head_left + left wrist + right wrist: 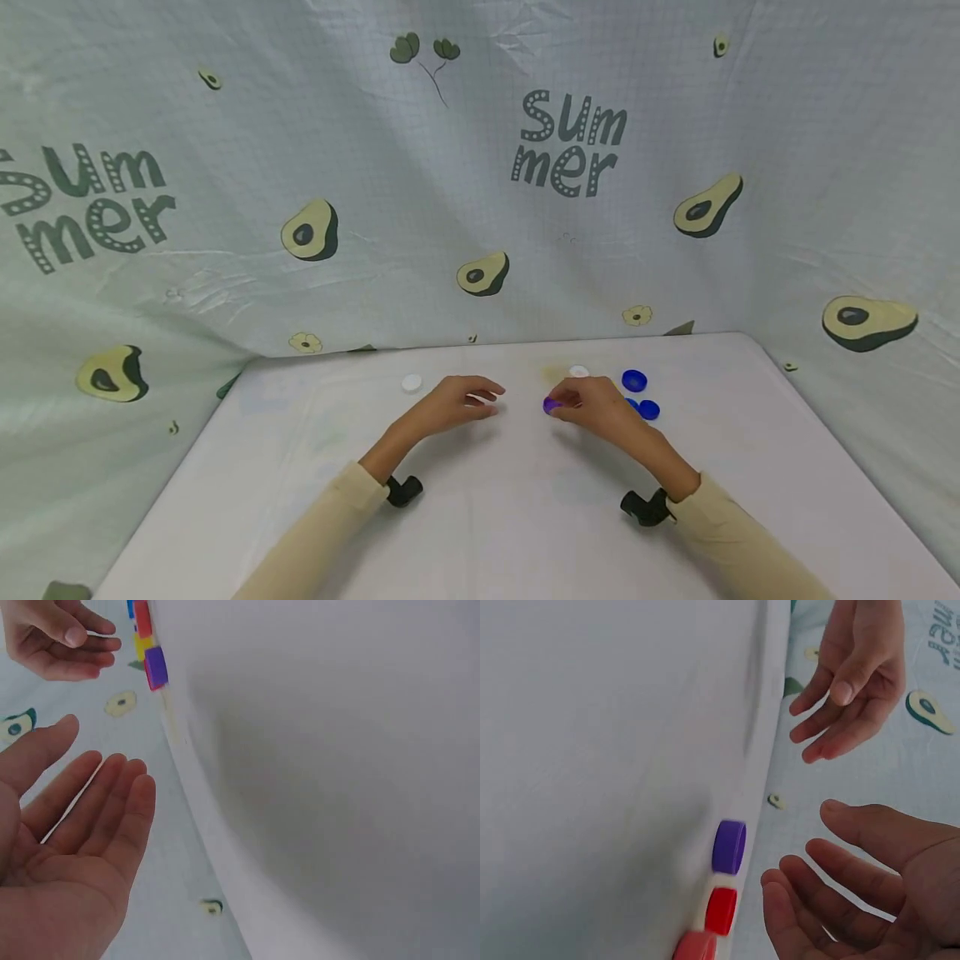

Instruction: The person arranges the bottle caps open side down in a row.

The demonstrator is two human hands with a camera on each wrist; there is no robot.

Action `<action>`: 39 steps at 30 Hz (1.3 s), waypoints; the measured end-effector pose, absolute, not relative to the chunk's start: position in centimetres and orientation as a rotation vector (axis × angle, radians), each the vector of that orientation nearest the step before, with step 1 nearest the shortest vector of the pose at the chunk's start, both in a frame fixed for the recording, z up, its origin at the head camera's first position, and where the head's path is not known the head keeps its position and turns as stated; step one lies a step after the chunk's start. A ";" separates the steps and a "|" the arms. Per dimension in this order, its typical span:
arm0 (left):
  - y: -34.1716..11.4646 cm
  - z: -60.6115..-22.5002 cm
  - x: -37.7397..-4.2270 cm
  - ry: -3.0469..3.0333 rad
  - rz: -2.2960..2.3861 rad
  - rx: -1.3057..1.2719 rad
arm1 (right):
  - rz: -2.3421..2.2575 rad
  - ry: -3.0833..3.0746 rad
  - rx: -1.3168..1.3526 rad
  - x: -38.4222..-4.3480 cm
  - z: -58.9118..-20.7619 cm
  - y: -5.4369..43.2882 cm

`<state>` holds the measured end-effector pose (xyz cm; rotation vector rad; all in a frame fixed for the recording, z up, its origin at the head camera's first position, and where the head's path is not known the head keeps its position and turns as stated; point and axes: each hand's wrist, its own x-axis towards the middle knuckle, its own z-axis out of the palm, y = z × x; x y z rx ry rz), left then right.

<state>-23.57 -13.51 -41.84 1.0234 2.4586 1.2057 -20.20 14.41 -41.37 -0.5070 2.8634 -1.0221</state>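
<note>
My left hand (453,405) hovers above the white table, fingers extended and slightly bent, with nothing in its grasp. To its right, my right hand (592,403) is held over several round plastic caps. A purple cap (550,405) shows beside its fingertips in the head view. From the right wrist, that hand (862,877) looks spread and apart from the purple cap (729,847), which lies on the table. A red cap (721,910) and a salmon cap (695,947) lie next to it. In the left wrist view, a yellow cap (142,647) also appears; my right hand hides some caps from above.
Right of my right hand lie blue caps (634,381), one partly behind the wrist. A white cap (579,372) sits just beyond that hand, another white cap (412,383) beyond the left. A printed curtain (405,208) surrounds the table's (480,517) back and sides.
</note>
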 end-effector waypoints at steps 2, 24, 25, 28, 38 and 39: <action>-12.5 -41.9 -23.7 2.413 1.211 1.030 | -1.002 2.891 -0.488 -20.0 -41.3 15.1; -3.3 -43.3 -26.3 2.492 1.049 0.790 | -0.914 2.922 -0.336 -20.4 -42.3 16.1; -3.2 -43.3 -26.4 2.497 1.049 0.780 | -0.906 2.924 -0.341 -20.5 -42.4 16.1; -3.0 -43.2 -26.6 2.498 1.050 0.760 | -0.889 2.928 -0.355 -20.6 -42.3 16.2; -3.0 -43.1 -26.8 2.468 1.092 0.776 | -0.868 2.948 -0.427 -21.4 -42.8 16.0; -3.0 -43.1 -26.7 2.458 1.103 0.785 | -0.872 2.946 -0.428 -21.5 -42.9 16.0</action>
